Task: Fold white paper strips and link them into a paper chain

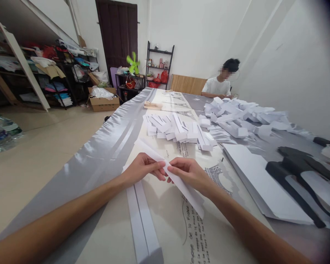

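Observation:
A long white paper strip (185, 190) slants across the view, held above the table between my two hands. My left hand (145, 167) pinches it near the middle, thumb on top. Close beside it, my right hand (188, 170) pinches the same strip with thumb and fingers. Under my left wrist lies another white paper piece with a dark line down its length (143, 223). Just beyond my hands is a heap of folded white paper pieces (178, 128). The lower fingers of both hands are partly hidden behind the strip.
A larger pile of white paper (244, 113) lies at the right, with a person (217, 84) seated behind it. Nearer stand a stack of white sheets (261, 179) and a black object (299, 172). A small wooden piece (153, 105) rests farther back on the printed tablecloth (112, 234).

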`<state>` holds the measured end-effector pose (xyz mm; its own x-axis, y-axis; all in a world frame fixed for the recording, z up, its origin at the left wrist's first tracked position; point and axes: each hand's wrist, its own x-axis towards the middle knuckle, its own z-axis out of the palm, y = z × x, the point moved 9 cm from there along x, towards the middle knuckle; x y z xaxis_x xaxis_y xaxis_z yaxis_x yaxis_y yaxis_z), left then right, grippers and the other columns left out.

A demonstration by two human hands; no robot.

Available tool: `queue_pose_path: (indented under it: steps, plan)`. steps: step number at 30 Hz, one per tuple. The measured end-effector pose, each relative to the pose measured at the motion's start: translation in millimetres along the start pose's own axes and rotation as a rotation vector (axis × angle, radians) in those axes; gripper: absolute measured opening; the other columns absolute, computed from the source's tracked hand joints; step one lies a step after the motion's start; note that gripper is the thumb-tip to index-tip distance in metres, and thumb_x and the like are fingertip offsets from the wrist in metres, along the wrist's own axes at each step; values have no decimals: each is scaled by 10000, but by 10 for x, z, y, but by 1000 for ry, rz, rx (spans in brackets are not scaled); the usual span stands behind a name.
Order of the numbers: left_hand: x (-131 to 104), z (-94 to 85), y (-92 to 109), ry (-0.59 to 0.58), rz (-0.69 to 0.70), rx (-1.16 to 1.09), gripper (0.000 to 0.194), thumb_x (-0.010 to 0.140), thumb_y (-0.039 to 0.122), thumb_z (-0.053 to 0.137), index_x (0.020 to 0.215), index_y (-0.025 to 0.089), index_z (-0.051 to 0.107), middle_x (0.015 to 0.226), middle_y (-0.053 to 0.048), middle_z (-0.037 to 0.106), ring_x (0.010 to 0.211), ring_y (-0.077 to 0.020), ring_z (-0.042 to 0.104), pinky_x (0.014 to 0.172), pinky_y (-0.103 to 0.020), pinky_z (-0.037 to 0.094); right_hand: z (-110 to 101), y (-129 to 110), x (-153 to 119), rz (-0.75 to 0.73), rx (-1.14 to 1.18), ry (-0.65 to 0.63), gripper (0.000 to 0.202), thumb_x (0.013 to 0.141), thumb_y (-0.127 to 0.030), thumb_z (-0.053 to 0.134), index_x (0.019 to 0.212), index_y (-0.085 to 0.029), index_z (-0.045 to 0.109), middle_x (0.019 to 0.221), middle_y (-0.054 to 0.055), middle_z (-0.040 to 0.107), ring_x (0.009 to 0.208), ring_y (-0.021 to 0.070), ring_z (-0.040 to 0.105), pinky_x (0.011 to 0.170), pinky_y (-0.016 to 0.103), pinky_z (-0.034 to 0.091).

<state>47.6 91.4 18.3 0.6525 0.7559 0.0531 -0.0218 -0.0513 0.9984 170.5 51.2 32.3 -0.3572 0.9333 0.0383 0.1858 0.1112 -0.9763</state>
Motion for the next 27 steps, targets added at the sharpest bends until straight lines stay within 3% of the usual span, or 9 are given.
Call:
queue_pose_path:
  steps: [4,11,18,22,27]
  plan:
    - [-9,54,-6,-12,-9,-13,326,870,420,736,786,107,769,702,-97,762,705,-232,763,730,-309,602,-7,-40,-8,-21,-4,28,229,941,-413,649,887,-207,734,824,30,739,752,179,728,681,288,536]
    - [-2,-68,-33,93,-14,-53,299,857,410,758,848,111,769,820,-115,783,659,-187,746,682,-280,609,-39,30,-7,21,25,39,252,937,-427,650,881,-198,739,789,40,743,719,180,723,654,284,527]
    - [-23,37,24,37,24,-53,315,855,408,758,827,94,766,757,-112,767,705,-216,755,709,-296,608,-17,-8,-7,-14,29,71,273,930,-451,653,865,-203,747,764,31,730,690,165,697,658,286,529]
    - [-17,9,24,74,20,-65,296,839,400,777,798,108,756,765,-94,764,625,-178,730,666,-279,603,-49,-21,-10,-34,-7,104,263,927,-437,661,847,-207,759,725,28,725,656,158,677,607,270,503]
    - [-18,-30,12,104,23,-66,285,833,392,784,813,109,759,780,-94,764,624,-159,717,670,-263,594,-37,9,-6,-3,40,76,254,920,-439,670,853,-207,750,751,31,727,691,167,682,658,291,522]
